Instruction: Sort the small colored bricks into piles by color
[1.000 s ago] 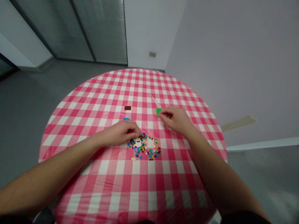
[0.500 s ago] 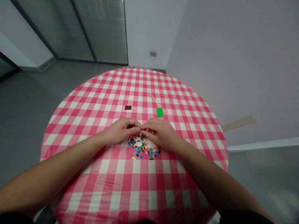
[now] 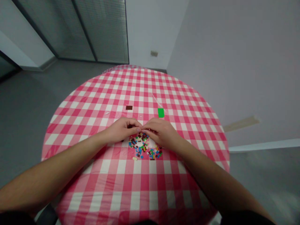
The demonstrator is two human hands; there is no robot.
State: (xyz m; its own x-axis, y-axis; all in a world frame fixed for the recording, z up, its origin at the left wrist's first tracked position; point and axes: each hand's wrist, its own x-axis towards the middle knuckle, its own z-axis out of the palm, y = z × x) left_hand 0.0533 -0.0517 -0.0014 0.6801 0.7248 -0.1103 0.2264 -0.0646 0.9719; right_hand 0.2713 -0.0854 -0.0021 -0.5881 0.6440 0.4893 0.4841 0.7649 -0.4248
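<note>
My left hand [image 3: 122,130] and my right hand [image 3: 162,132] meet fingertip to fingertip over the table. Thumb and fingers of each are pinched together, and whatever lies between the tips is too small or hidden to make out. Just below the fingers spreads a loose pile of tiny building bricks [image 3: 142,147] in blue, brown, green, yellow and white. A flat brown plate [image 3: 129,107] lies beyond my left hand. Beyond my right hand is a bright green plate [image 3: 161,112].
A round table with a red and white checked cloth [image 3: 112,178] fills the middle of the view. A cream brick [image 3: 135,158] lies at the pile's near edge. Past the table stand a glass partition [image 3: 110,34] and white walls with a socket [image 3: 154,53].
Both hands stay joined at the fingertips with hardly any movement. The whole view has shifted very slightly.
</note>
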